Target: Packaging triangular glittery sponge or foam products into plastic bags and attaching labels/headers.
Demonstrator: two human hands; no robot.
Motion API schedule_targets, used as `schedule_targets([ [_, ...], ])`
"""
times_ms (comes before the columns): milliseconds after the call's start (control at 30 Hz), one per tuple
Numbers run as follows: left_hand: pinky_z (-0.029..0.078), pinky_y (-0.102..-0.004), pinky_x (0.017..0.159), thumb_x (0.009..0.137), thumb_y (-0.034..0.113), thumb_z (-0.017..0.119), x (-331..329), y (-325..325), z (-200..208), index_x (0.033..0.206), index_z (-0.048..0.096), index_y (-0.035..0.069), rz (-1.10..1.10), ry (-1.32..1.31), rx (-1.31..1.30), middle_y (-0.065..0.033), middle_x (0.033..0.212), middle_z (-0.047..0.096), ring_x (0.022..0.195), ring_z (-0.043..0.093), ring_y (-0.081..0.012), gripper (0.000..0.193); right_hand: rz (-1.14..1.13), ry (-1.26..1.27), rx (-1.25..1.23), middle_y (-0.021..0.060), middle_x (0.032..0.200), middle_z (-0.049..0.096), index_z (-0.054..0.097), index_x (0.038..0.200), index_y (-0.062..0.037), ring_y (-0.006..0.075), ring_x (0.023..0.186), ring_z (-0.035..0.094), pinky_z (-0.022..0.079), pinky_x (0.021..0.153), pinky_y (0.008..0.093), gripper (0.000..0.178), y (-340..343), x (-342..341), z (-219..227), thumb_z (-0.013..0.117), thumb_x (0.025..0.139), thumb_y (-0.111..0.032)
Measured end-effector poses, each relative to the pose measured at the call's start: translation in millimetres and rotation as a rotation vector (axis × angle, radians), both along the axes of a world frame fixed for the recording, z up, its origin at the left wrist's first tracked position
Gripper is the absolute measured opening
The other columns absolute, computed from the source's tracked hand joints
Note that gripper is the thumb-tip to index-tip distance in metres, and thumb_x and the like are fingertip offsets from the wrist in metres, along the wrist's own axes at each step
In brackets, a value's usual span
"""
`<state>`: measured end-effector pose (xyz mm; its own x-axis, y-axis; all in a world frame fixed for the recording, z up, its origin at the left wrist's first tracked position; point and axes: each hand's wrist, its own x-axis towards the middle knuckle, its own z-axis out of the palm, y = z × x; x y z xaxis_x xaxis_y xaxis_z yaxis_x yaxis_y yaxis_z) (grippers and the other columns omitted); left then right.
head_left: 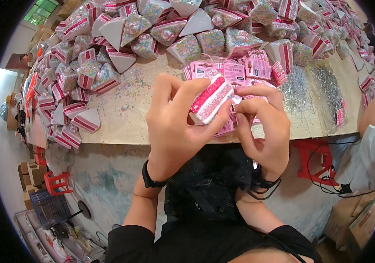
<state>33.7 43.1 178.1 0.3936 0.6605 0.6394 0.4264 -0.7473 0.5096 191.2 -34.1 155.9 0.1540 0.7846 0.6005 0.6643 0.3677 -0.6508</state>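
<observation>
Between the fingers and thumb of my left hand (172, 120) is a toy cake slice (213, 98) with red, white and pink glittery layers. It is held tilted above the near edge of the table. Close against the slice's right side, my right hand (268, 131) has its thumb and forefinger pinched together. Whatever sits in that pinch is too small to make out. Behind both hands lies a heap of pink cardboard tags (233, 71), partly hidden by the slice and my fingers.
A big pile of similar cake slices (198, 22) runs along the table's back and left side. Silver wire pieces (298, 92) lie right of the tags, beside another bunch (327, 85). Another person's arm (371, 107) is at the far right. Under the table stands a red stool (314, 160).
</observation>
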Motion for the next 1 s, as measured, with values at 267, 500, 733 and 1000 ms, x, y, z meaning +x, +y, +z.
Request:
schedule_targets([
  [267, 0.047, -0.0367, 0.061, 0.082, 0.022, 0.074, 0.6, 14.7, -19.0, 0.092, 0.063, 0.001, 0.019, -0.073, -0.304, -0.0150, 0.083, 0.062, 0.070, 0.060, -0.0286, 0.026, 0.022, 0.131, 0.027, 0.0119, 0.084, 0.066, 0.065, 0.093, 0.0010, 0.0195, 0.073, 0.063, 0.048, 0.065, 0.0292, 0.012, 6.2, 1.7, -8.4, 0.066, 0.082, 0.005],
  [500, 0.046, -0.0420, 0.082, 0.086, 0.034, 0.069, 4.6, 19.0, -31.6, 0.105, 0.064, 0.004, 0.009, 0.059, -0.078, -0.0169, 0.103, 0.064, 0.095, 0.059, -0.0346, 0.035, 0.052, 0.638, -0.118, 0.0047, 0.065, 0.062, 0.065, 0.095, 0.0025, 0.0070, 0.058, 0.055, 0.042, 0.053, 0.0208, 0.013, -8.8, 14.4, -9.3, 0.058, 0.096, -0.008],
  [733, 0.048, -0.0416, 0.085, 0.078, 0.045, 0.072, -7.1, 6.5, -2.0, 0.114, 0.067, 0.011, -0.473, 0.155, 0.343, -0.0058, 0.109, 0.067, 0.107, 0.059, -0.0299, 0.049, 0.490, 0.411, -0.253, 0.0096, 0.070, 0.061, 0.063, 0.088, 0.0020, 0.0194, 0.054, 0.058, 0.044, 0.051, 0.0310, 0.012, -15.8, 21.6, -1.6, 0.059, 0.093, -0.008],
  [1000, 0.051, -0.0374, 0.072, 0.073, 0.033, 0.079, -18.3, -2.8, -2.6, 0.102, 0.070, 0.014, -0.501, 0.196, 0.376, 0.0007, 0.102, 0.067, 0.099, 0.062, -0.0258, 0.036, 0.658, 0.286, -0.294, 0.0088, 0.063, 0.057, 0.063, 0.087, -0.0012, 0.0262, 0.056, 0.060, 0.045, 0.053, 0.0348, 0.008, -11.9, 27.5, -1.2, 0.061, 0.090, -0.009],
])
